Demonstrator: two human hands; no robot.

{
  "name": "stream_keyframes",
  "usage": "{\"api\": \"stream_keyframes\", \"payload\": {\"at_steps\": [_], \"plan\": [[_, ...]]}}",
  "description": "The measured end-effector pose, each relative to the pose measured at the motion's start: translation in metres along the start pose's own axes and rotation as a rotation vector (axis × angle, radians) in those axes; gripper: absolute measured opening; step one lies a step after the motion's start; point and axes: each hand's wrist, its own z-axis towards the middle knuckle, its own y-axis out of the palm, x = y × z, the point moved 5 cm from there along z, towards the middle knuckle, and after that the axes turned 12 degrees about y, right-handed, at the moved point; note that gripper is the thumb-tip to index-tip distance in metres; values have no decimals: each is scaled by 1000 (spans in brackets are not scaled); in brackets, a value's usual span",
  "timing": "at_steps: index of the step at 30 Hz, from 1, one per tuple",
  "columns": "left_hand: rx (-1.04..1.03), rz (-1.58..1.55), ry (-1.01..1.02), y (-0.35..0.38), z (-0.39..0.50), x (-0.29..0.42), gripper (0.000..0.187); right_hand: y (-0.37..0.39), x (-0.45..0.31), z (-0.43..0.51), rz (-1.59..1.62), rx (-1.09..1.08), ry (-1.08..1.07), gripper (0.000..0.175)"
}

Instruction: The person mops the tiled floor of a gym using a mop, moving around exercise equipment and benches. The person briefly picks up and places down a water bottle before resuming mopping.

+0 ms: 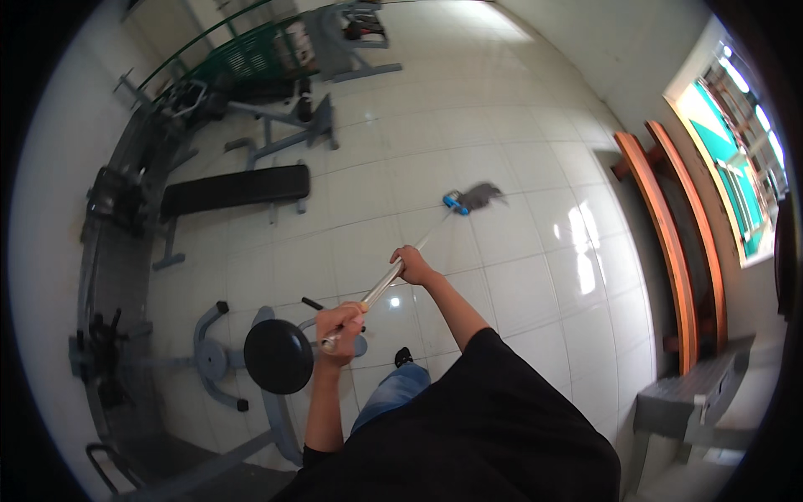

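Observation:
My left hand (339, 331) is closed around the upper end of a mop's metal pole (382, 285). Further down the same pole, my right hand (413, 265) grips it with the arm stretched forward. The pole slants away from me to a blue mop clamp (456, 204), which lies low at the floor. Grey, slightly blurred mop strands (482, 196) spread to the right of the clamp on the pale tiled floor (414, 150).
A black padded bench (235, 190) and grey exercise machines (282, 135) stand at the left. Close to my left arm is a round black seat (278, 356). Orange wooden benches (665, 251) line the right wall, with a grey table (684, 392) at the lower right.

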Motion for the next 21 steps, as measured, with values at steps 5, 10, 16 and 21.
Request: {"api": "stream_keyframes", "payload": {"at_steps": [5, 10, 16, 21], "plan": [[44, 150, 53, -49, -32, -6, 20, 76, -40, 37, -243, -138, -55, 27], [172, 205, 117, -118, -15, 62, 25, 108, -154, 6, -116, -78, -185, 34], [432, 58, 371, -130, 7, 89, 34, 98, -200, -8, -18, 34, -350, 29], [492, 89, 303, -111, 46, 24, 33, 74, -158, 66, -1, -2, -347, 22]]}}
